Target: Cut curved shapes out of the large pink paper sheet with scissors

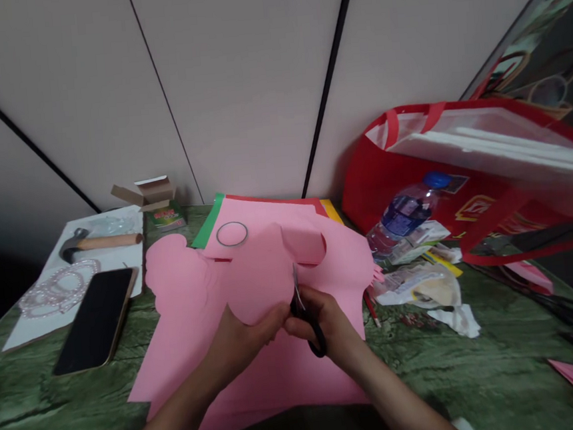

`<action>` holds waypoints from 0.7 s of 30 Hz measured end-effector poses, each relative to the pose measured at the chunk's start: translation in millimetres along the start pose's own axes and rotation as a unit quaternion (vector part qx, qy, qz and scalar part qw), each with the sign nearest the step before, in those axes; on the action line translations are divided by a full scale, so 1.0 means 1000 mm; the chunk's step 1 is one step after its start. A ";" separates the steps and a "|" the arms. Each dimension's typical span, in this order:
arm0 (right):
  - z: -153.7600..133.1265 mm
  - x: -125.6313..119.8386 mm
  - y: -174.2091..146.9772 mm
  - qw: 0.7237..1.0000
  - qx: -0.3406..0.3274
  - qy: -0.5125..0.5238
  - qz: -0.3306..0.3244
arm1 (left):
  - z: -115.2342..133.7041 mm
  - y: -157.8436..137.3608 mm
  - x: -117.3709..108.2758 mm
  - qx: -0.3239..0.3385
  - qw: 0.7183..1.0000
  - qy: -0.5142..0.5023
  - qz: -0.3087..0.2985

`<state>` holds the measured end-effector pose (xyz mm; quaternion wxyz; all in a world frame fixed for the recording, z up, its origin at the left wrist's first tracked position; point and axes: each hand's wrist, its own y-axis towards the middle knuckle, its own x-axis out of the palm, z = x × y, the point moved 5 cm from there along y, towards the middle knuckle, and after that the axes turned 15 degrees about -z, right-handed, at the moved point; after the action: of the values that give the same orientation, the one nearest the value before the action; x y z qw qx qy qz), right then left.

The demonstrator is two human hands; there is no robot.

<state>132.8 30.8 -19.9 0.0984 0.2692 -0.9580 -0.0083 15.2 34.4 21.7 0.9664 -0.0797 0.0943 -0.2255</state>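
My right hand (326,322) is closed round the black handles of a pair of scissors (319,339). Their blades point up and away, along the right edge of a rounded piece of pink paper (262,277). The lower edge of that paper is pinched in my left hand (251,328), with the thumb on top and close to the scissors. Under both hands lie larger sheets of pink paper (261,384). A scallop-edged pink cutout (176,271) lies to the left of the held piece. A thin dark ring (232,234) rests on the paper behind it.
On the left are a phone (95,319), a hammer (108,241), beaded strands (55,292) and a small open box (163,209). To the right, a water bottle (401,215) leans by a red bag (412,157). Plastic wrappers (417,284) and a red pencil (372,309) lie nearby.
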 end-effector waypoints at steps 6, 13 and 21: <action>0.000 0.001 -0.001 1.000 0.003 0.011 -0.011 | -0.003 0.000 0.001 0.002 1.000 -0.005 -0.004; -0.004 0.004 0.000 0.999 -0.002 0.020 -0.025 | -0.002 0.001 0.001 -0.012 1.000 -0.002 -0.008; -0.004 0.002 -0.002 1.000 0.017 -0.011 -0.006 | -0.003 0.001 0.001 -0.001 1.000 -0.009 -0.010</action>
<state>132.5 28.1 -15.9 0.0836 0.2766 -0.9573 0.0046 15.6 34.3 18.3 0.9649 -0.0835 0.0847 -0.2343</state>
